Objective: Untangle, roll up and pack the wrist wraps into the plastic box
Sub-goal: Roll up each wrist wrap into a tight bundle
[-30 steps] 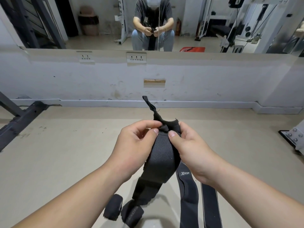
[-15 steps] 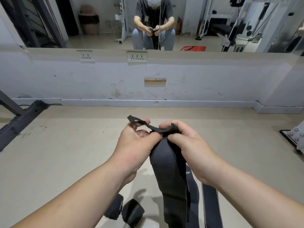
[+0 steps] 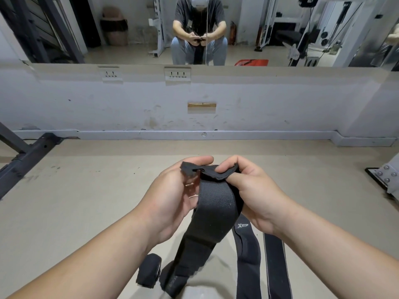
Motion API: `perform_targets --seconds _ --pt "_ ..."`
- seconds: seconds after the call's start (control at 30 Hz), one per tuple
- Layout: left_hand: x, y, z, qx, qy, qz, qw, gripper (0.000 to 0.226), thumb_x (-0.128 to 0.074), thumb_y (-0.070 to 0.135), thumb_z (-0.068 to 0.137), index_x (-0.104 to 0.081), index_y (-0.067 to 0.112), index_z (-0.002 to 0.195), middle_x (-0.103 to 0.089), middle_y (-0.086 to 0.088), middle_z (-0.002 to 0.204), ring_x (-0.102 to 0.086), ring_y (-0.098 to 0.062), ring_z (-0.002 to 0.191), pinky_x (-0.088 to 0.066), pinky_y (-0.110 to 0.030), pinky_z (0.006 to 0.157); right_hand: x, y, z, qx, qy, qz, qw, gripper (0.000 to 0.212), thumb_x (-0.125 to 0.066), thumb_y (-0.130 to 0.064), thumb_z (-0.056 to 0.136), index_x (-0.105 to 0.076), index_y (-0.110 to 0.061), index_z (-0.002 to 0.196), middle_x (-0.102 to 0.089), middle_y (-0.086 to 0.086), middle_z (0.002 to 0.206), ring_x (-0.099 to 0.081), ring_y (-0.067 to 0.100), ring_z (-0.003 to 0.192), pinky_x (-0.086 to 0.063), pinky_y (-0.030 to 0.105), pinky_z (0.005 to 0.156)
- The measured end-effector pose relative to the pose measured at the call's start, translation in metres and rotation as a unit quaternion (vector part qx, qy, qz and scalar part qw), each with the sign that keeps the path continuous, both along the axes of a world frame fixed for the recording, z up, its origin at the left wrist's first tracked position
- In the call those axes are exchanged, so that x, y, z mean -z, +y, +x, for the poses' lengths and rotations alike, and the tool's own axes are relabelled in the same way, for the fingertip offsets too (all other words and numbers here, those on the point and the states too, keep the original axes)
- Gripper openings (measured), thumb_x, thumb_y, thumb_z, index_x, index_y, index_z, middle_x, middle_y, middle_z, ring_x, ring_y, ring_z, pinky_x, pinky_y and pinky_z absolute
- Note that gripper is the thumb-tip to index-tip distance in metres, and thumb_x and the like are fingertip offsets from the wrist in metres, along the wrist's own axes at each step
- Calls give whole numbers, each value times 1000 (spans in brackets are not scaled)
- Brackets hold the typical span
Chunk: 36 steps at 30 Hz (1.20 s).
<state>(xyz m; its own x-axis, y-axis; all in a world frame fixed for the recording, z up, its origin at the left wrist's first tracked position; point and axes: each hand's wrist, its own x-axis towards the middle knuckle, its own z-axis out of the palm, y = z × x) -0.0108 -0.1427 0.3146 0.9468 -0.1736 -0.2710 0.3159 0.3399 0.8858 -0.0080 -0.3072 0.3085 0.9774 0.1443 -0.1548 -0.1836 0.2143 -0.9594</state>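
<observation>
The left hand [image 3: 172, 197] and the right hand [image 3: 254, 195] pinch one wrist wrap's [image 3: 213, 203] top end, seemingly starting its roll. Two rolled wraps [image 3: 149, 270] sit below, two loose straps [image 3: 248, 262] lie unrolled, and I see no box.

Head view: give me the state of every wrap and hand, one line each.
Held wrist wrap: unrolled, top end bent over between both hands, tail hanging.
Left hand: grips the wrap's top end.
Right hand: pinches the same end.
Rolled wrap: rolled up, on the floor.
Second roll: rolled, partly hidden behind the hanging tail.
Logo wrap: unrolled, stretched out.
Plain wrap: unrolled, stretched out.
</observation>
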Motion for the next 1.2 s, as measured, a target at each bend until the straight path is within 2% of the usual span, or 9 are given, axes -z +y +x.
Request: perform_targets --seconds 0.23,0.37,0.5,0.57,0.67,0.83,1.0,1.1,1.2 --pt "5 -1 -4 10 -110 110 988 14 -72 22 97 -81 24 108 -73 -6 96 -67 -12 79 -51 -21 62 -4 -2 0 8 15 13 1000 49 -37 16 88 -65 -20 71 -62 13 72 -59 25 64 -45 33 59" --pt "9 -7 -5 -36 -122 141 982 14 -83 33 86 -79 25 97 -59 -9 91 -54 -20 74 -43 -26 50 -10 1 -3 -34 12 81 996 16 -53 -16 84 -67 -11 80 -67 15 84 -66 27 82 -53 39 82" --pt "8 -10 -6 -57 -115 153 980 24 -85 38 81 -80 23 100 -57 -8 88 -52 -17 70 -43 -23 45 -9 2 -2 -19 22 21 999 24 -54 -27 101 -66 -7 95 -70 34 111 -69 48 104 -53 55 100" --pt "9 -9 -5 -50 -110 148 982 13 -78 26 93 -79 27 106 -65 -10 90 -61 -16 75 -49 -24 51 -9 1 -2 -3 18 -7 1000 16 -52 -9 103 -67 -7 98 -73 28 105 -72 40 92 -57 45 85" --pt "7 -1 1 -19 -58 111 992 30 -71 17 99 -67 21 129 -76 -13 93 -70 -17 78 -54 -29 66 -10 -3 -1 0 21 -38 999 29 -46 6 99 -67 -14 99 -70 10 82 -64 21 70 -50 31 63" --pt "4 8 0 110 -13 91 990 27 -60 14 104 -72 3 126 -72 -15 103 -60 -27 86 -46 -36 74 -8 -4 -1 -22 -12 -117 993 38 -43 9 98 -62 -24 104 -64 6 90 -55 21 80 -42 36 72" --pt "7 7 0 55 -61 164 983 17 -58 5 105 -71 9 115 -62 -13 75 -47 -19 53 -33 -22 46 -6 -4 0 -9 35 -75 997 32 -51 -6 100 -66 -27 119 -68 10 104 -65 23 87 -49 40 82" --pt "7 2 -1 39 -77 176 981 15 -56 3 105 -69 11 109 -59 -4 63 -49 -11 44 -38 -17 43 -9 -9 1 -53 78 -20 995 33 -44 -15 103 -72 -10 121 -76 15 113 -71 24 99 -52 39 94" --pt "7 -1 -1 26 -80 173 981 18 -57 4 105 -70 15 110 -62 -3 64 -53 -10 48 -41 -19 47 -12 -15 3 -85 57 -45 994 29 -46 -11 97 -71 -4 111 -72 13 99 -65 24 91 -47 39 86"
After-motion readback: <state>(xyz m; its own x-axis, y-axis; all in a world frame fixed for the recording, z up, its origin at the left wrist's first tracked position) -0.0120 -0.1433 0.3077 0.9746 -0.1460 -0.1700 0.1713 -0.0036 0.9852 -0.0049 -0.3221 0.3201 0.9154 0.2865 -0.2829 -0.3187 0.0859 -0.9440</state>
